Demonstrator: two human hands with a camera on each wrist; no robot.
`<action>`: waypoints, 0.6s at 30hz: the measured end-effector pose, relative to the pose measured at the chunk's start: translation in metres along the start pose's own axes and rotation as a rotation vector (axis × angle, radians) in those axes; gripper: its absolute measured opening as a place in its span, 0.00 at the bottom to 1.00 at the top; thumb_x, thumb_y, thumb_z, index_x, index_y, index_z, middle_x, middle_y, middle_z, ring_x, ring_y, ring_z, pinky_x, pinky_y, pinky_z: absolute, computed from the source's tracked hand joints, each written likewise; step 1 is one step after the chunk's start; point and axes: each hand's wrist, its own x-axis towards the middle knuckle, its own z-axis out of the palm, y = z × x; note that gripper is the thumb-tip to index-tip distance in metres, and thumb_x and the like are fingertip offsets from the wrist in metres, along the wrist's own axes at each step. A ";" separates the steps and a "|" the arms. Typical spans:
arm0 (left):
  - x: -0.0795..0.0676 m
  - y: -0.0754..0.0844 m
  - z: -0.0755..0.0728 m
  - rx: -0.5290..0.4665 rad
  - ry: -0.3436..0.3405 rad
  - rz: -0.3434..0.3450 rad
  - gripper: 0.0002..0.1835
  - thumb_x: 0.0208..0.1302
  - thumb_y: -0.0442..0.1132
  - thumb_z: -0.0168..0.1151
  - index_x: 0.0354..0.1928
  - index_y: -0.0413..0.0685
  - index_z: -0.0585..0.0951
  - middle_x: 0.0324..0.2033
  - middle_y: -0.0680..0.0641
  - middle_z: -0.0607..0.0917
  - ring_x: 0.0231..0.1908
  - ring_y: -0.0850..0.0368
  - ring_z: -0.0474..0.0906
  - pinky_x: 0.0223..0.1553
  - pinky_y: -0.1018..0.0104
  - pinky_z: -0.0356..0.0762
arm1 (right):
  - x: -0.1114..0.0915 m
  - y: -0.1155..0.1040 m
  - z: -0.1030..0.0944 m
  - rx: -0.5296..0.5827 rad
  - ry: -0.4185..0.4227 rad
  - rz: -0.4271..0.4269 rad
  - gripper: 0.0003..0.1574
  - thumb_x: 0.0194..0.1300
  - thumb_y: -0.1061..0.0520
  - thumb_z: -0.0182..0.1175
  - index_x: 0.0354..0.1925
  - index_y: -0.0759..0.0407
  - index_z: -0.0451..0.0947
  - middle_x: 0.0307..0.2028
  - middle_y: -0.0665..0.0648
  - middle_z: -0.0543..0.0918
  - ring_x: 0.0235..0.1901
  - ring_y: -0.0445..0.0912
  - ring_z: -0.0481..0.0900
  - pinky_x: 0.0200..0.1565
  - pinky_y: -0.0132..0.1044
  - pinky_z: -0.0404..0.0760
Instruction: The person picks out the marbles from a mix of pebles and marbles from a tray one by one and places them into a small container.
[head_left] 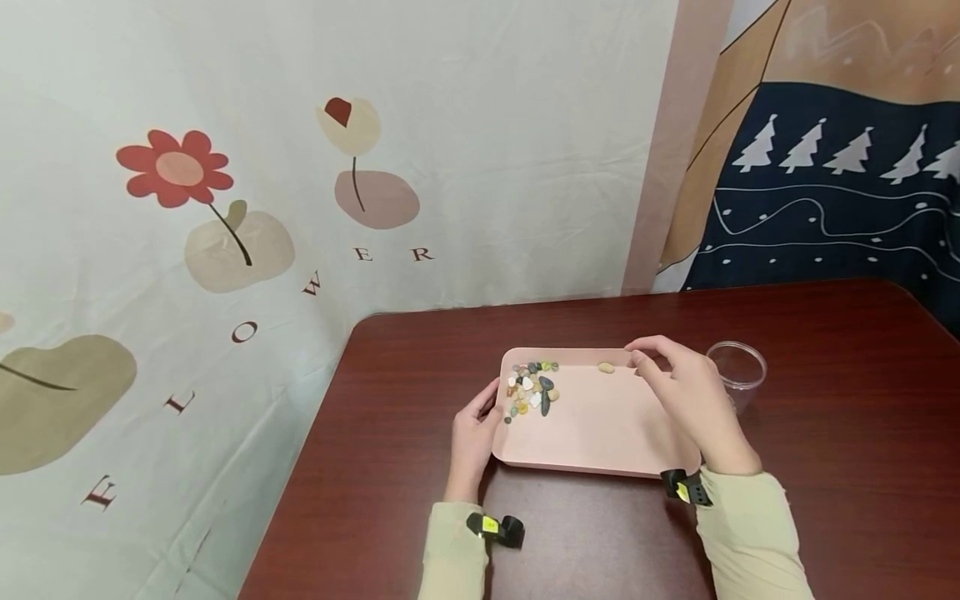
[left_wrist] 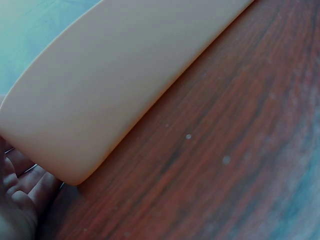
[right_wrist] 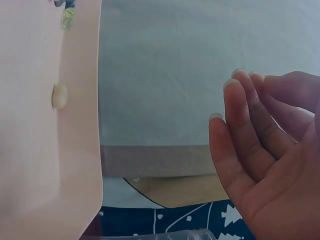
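Note:
A pink tray point(head_left: 592, 433) lies on the table with a cluster of small stones point(head_left: 528, 387), white, dark, green and yellow, along its left side. One pale tan stone point(head_left: 606, 367) rests apart by the back wall, also in the right wrist view as a cream oval stone point(right_wrist: 60, 96). My left hand point(head_left: 474, 437) holds the tray's left side. In the left wrist view its fingers point(left_wrist: 37, 186) lie at the tray's corner. Over the tray's back right part hovers my right hand point(head_left: 690, 396); nothing shows between its slightly bent fingers, and the thumb is near the index fingertip.
A clear plastic cup point(head_left: 738, 371) stands right of the tray, partly behind my right hand. The dark red wooden table point(head_left: 375, 467) meets a hanging cloth point(head_left: 510, 167) with printed flowers at the back. Black straps with cameras point(head_left: 498, 529) are on both wrists.

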 end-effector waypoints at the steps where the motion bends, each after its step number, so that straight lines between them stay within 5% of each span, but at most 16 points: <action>1: 0.000 0.000 0.000 0.000 0.000 0.001 0.20 0.58 0.35 0.56 0.52 0.61 0.77 0.49 0.54 0.78 0.47 0.62 0.74 0.45 0.66 0.73 | 0.000 0.000 0.001 0.000 -0.001 -0.004 0.13 0.63 0.48 0.52 0.43 0.48 0.77 0.31 0.49 0.82 0.31 0.45 0.79 0.35 0.42 0.74; 18: -0.001 0.006 -0.002 -0.034 -0.026 0.001 0.20 0.58 0.32 0.56 0.54 0.53 0.76 0.50 0.47 0.77 0.49 0.57 0.74 0.47 0.62 0.72 | 0.005 0.006 0.008 0.027 -0.041 0.004 0.18 0.62 0.40 0.49 0.44 0.46 0.76 0.32 0.49 0.82 0.31 0.43 0.78 0.32 0.40 0.74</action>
